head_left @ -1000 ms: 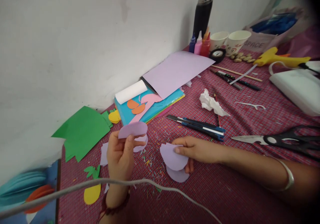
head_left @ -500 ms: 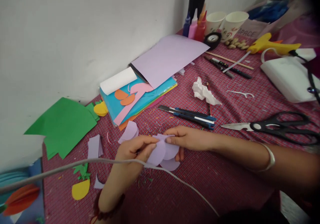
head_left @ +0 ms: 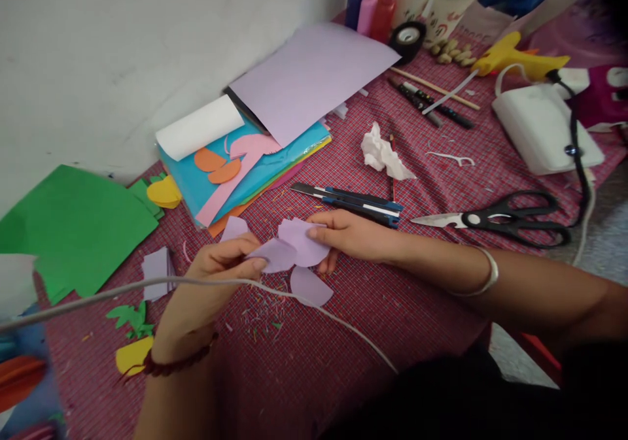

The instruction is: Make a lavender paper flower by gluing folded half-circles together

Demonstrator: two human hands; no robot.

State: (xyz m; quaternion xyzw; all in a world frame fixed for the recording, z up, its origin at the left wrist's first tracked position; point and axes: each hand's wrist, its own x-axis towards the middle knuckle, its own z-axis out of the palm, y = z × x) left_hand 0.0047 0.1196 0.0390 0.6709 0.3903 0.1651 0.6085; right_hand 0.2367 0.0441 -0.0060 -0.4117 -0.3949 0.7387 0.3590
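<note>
In front of me, my left hand (head_left: pixel 223 267) pinches a rounded purple paper piece (head_left: pixel 275 255) between thumb and fingers. My right hand (head_left: pixel 343 236) grips a small stack of purple paper pieces (head_left: pixel 301 244) with the thumb on top. The two holdings touch or overlap; I cannot tell whether they are joined. Just below lies a loose purple paper cutout (head_left: pixel 311 286) with a curved edge. Behind my left fingers another purple piece (head_left: pixel 234 228) rests on the cloth. A pale cable (head_left: pixel 275 288) passes across the view, over my left wrist.
Beyond my hands lie a utility knife (head_left: pixel 353 201), scissors (head_left: pixel 510 219) and crumpled tissue (head_left: pixel 385 153). Coloured paper sheets (head_left: pixel 314 80) and green paper (head_left: pixel 83 224) line the wall side. A yellow glue gun (head_left: pixel 520 61) and paper cups (head_left: pixel 458 2) stand at the back right.
My left hand has drawn left and tilted its purple piece away from the right-hand stack. The whole view has shifted, so the table items appear further left and higher.
</note>
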